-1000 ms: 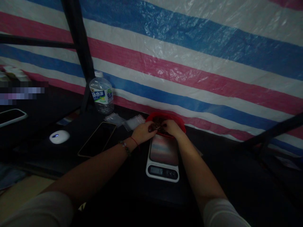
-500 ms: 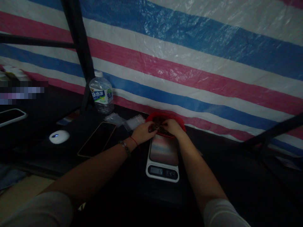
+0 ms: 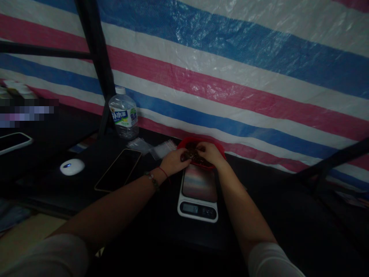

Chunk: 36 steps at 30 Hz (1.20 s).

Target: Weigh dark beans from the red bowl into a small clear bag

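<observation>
Pretty dim setup here, so bear with us. We had both hands out at the far middle of the black table (image 3: 273,215), right at the near rim of a red bowl (image 3: 219,148) full of small dark pieces (image 3: 192,147); too dark to say what they were. Our left hand (image 3: 173,161) sat at the bowl's left edge with the fingers curled in around a little clump of those dark bits (image 3: 186,156), and our right hand (image 3: 211,153) was over the near side of the bowl, fingers bent and meeting the same clump from the other side. So both were loosely closed, pinching at that stuff between them. How tight the pinch was, we couldn't tell.

Just on the near side of the bowl sat a white kitchen scale (image 3: 198,192), its shiny plate bare and its little display facing us, though the readout was too small to make out.

Left of the bowl lay a couple of small clear bags (image 3: 163,148), then a dark phone (image 3: 118,170) lying flat, and a white mouse (image 3: 72,167) with a tiny blue light further left. A water bottle (image 3: 123,117) stood upright at the far left beside a black pole (image 3: 96,61). Another phone (image 3: 13,141) lay at the left edge. Behind everything hung a striped tarp (image 3: 230,77) in red, white and blue.
</observation>
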{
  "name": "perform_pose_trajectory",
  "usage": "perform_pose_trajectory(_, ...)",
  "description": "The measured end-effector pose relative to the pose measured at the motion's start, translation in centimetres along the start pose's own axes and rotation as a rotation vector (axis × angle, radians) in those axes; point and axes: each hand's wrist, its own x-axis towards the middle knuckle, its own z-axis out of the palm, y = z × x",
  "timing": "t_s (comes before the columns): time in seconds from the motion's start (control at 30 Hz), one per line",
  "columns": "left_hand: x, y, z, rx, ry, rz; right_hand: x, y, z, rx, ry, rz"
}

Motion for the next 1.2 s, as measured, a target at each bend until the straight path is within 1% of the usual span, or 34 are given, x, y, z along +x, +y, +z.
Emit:
perform_pose_trajectory(0.2, 0.1, -0.1, 0.1, 0.0, -0.012, 0.004, 0.0, -1.5, -0.8, 0.048, 0.058, -0.061)
perform_pose_trajectory(0.37, 0.0, -0.1, 0.1, -0.005, -0.002, 0.0, 0.0, -1.6, -0.8, 0.006, 0.029, -0.015)
perform_pose_trajectory(0.47, 0.0, -0.1, 0.1, -0.013, -0.014, -0.002, -0.2, -2.0, -0.8, 0.094, 0.026, -0.012)
perform_pose_trajectory(0.53, 0.1, -0.1, 0.1, -0.024, -0.013, 0.007, -0.2, -2.5, -0.9, 0.175, 0.026, -0.035)
perform_pose_trajectory(0.6, 0.1, -0.2, 0.1, -0.033, -0.012, 0.01, -0.3, -3.1, -0.8, 0.205, 0.017, -0.071)
perform_pose_trajectory(0.77, 0.1, -0.2, 0.0, -0.023, -0.01, 0.009, -0.3, -4.0, -0.4, 0.165, -0.03, -0.177)
perform_pose_trajectory(0.93, 0.1, 0.0, -0.1, -0.002, -0.012, -0.012, -0.4, -4.3, -0.4, 0.153, -0.073, -0.156)
perform_pose_trajectory(1.1, 0.1, 0.1, -0.3, -0.028, -0.004, -0.021, -0.4, -4.1, -0.4, 0.149, -0.062, -0.171)
perform_pose_trajectory(1.2, 0.0, 0.1, -0.4, -0.051, 0.033, -0.006, -0.2, -4.7, -1.2, 0.138, -0.037, -0.211)
